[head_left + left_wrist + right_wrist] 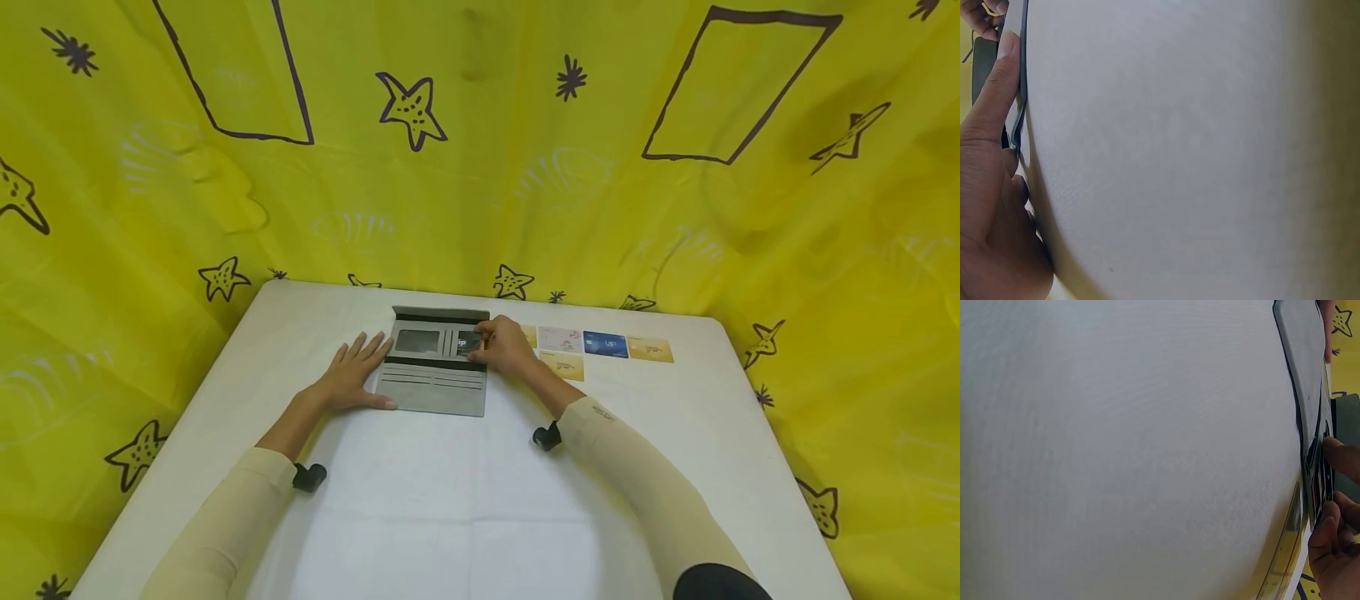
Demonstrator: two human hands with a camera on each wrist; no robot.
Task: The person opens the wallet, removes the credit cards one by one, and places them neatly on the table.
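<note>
A grey wallet (431, 400) lies unfolded on the white tabletop, showing a dark clear window in its upper half and card slots below. My left hand (351, 377) rests along its left edge with fingers spread, thumb at the lower left corner. At the upper right pocket, my right hand (506, 346) pinches a black card (467, 342) with pale lettering, partly inside the pocket. The right wrist view has the right thumb and fingers (1329, 519) at the wallet's side edge. In the left wrist view the left thumb (999, 81) lies along the wallet's edge.
Right of the wallet lie a patterned white card (560, 339), a blue card (606, 344) and a gold card (651, 349) in a row. Another gold card (561, 367) lies below; one more (531, 335) is half hidden by the right hand. A yellow curtain (480, 192) hangs behind the table.
</note>
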